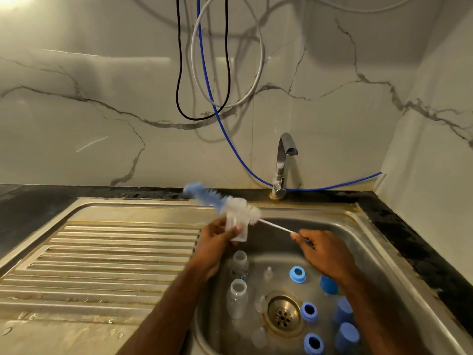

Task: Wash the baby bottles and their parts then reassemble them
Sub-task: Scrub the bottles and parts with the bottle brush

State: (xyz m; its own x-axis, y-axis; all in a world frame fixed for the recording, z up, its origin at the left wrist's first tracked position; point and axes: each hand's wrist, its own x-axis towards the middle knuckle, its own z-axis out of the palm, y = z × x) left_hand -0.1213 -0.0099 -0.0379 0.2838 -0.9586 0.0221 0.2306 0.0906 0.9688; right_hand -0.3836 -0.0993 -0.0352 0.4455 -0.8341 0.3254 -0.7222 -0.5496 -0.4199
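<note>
Bottle (236, 228): pinched in left hand (217, 242) above the sink (363, 226).
Brush (225, 201): bristles against it, right hand (323, 252) gripping the handle.

Left hand (217, 237) around bottle (236, 226); right hand (322, 252) on brush (230, 204)

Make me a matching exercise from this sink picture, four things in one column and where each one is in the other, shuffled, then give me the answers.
Things:
1. bottle brush
2. clear bottle
3. blue rings
4. tap

Places:
A. loose on the sink floor, near the drain
B. held in the left hand, above the sink
C. mounted behind the basin, no water visible
D. its thin handle pinched by the right hand, bristles up by the clear bottle

Pairs: 1-D, 2-B, 3-A, 4-C
</note>
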